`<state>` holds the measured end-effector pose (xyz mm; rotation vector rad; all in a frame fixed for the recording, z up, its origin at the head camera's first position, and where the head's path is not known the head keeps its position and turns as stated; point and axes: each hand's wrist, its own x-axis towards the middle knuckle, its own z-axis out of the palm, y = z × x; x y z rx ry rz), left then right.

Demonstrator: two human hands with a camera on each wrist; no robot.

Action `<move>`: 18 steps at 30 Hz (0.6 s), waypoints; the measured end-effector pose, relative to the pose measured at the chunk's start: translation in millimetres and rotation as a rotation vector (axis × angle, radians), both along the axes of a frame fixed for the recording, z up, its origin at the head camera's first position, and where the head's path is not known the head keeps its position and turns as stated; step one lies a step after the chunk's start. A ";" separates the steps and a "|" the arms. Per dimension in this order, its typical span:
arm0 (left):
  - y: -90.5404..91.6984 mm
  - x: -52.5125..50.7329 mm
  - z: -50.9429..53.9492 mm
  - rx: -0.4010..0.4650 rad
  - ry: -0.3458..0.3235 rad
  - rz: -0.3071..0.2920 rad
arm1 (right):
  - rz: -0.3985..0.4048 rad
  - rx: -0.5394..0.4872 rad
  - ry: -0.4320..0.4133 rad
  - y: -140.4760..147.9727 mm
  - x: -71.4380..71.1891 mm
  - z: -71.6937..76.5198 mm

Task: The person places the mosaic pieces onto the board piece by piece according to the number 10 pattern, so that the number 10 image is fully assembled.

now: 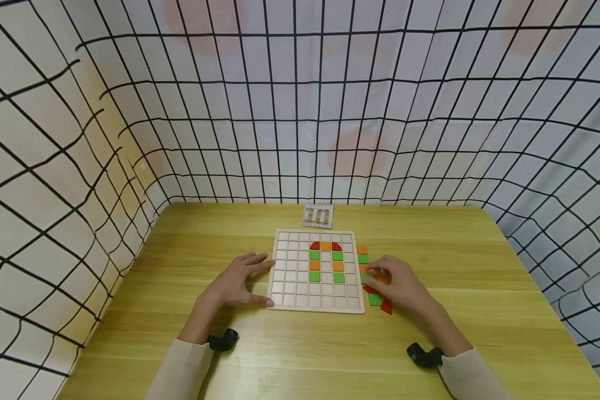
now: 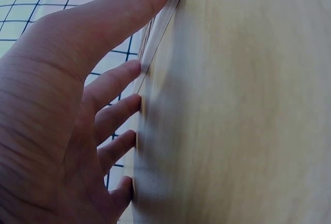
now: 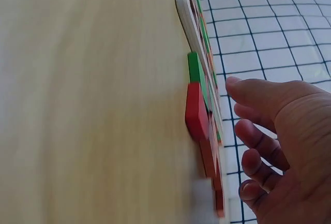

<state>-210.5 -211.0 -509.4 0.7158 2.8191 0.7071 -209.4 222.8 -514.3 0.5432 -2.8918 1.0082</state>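
The left hand [image 1: 240,280] rests on the table [image 1: 305,361] with its fingers spread wide, thumb and index fingertip touching the left edge of the grid board [image 1: 289,287]; that placing probably keeps the board from sliding. The pattern card [image 1: 318,216] lies just beyond the board's far edge, presumably so that it can be read without an arm across it.

On the board, set tiles [image 1: 314,265] form an arch right of centre: an orange square between two red rounded pieces at the far end, green and orange squares down both sides, the near end unclosed. The loose tiles [image 1: 375,300] lie along the board's right edge, seemingly to be within short reach of the right hand [image 1: 397,280].

That hand hovers over this row, fingers bent, thumb and index tip apart with nothing seen between them. Loose pieces lie below and just left of the fingertips, a red tile [image 3: 195,111] nearer the person. Whether a fingertip touches a tile I cannot tell, since the hand covers part of the row.
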 end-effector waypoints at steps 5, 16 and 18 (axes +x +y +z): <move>1.0 0.1 0.7 0.001 -0.002 -0.002 | 0.011 0.016 0.008 14.4 9.1 -2.5; 0.4 0.4 1.1 -0.002 0.000 0.001 | 0.056 0.007 -0.015 37.2 24.5 -13.1; 0.5 0.7 1.0 -0.001 0.004 0.001 | 0.049 0.011 -0.018 38.9 25.6 -14.3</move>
